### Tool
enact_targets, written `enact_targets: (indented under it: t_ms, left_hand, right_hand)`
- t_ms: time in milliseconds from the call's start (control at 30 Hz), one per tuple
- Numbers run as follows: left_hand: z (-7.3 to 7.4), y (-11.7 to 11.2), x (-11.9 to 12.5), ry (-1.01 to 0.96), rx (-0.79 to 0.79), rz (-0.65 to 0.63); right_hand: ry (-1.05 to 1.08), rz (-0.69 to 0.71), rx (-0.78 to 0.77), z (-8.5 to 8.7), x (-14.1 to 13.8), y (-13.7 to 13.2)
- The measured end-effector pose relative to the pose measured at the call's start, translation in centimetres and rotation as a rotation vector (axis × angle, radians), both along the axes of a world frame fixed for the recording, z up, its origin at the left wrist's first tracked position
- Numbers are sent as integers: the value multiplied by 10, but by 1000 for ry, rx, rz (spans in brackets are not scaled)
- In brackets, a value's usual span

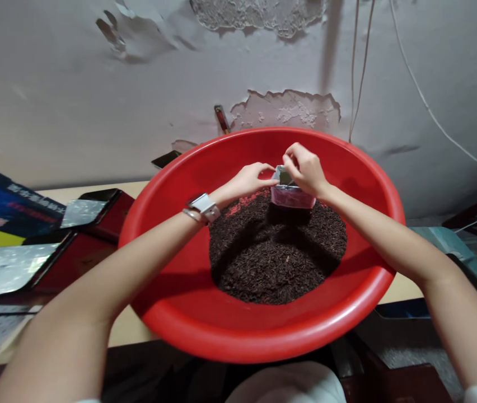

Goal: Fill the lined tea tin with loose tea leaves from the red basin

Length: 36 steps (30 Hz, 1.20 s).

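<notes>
Holding a small pinkish packet (pixel 292 197) inside the rim of a wide red basin (pixel 263 342), I look down through the head view, the only one. My left grip (pixel 252 180) is clamped on the packet's left edge, thumb on the near side and forefinger beyond. My right grip (pixel 308 170) curls over the opening at the other side; I cannot tell whether its fingertips pinch the lining or only touch it. Steadying from the left probably stops the packet tipping while the right fingers are at its mouth.

Below lie dark, loose bits (pixel 280 263), perhaps tea leaves, heaped in the basin's bottom. The packet is above the far part of the heap, where I judge any stray bits would land among the rest. The basin sits on a pale surface (pixel 138 330), its near rim overhanging the edge, likely to put the heap within easy reach. To my left, dark red boxes (pixel 49 271) with silvery flaps (pixel 14 268) stand just beside the basin, handy for my left arm.
</notes>
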State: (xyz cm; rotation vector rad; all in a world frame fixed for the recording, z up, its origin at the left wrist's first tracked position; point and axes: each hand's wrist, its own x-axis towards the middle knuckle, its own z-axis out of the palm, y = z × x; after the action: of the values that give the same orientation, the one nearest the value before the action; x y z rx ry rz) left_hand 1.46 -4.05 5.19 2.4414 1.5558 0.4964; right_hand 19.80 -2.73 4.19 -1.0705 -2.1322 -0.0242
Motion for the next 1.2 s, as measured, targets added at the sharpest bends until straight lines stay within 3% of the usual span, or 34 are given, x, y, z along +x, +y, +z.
enact_targets:
  t_ms: [133, 300, 400, 500, 833, 967, 1067, 1200]
  left_hand:
    - [-17, -19, -28, 247, -19, 83]
    - [-29, -21, -47, 465, -162, 39]
    - [-25, -20, -50, 459, -140, 75]
    - [-23, -22, -50, 422, -154, 42]
    - [-26, -25, -51, 380, -189, -16]
    - [-24, -24, -52, 353, -174, 1]
    - [-20, -25, -54, 315, -174, 3]
    - [-11, -28, -56, 285, -150, 57]
  right_hand:
    - [-319, 340, -233, -31, -32, -34]
    - [-637, 713, -544, -85, -57, -90]
    - [-760, 817, -519, -107, -57, -108]
    - [-816, 772, -489, -116, -53, -105]
    - [-870, 685, -255, -113, -49, -92]
    - [-918, 630, -289, -106, -49, -82]
    - [-932, 594, -335, -90, -51, -71]
    - [-751, 514, -302, -50, -49, -51]
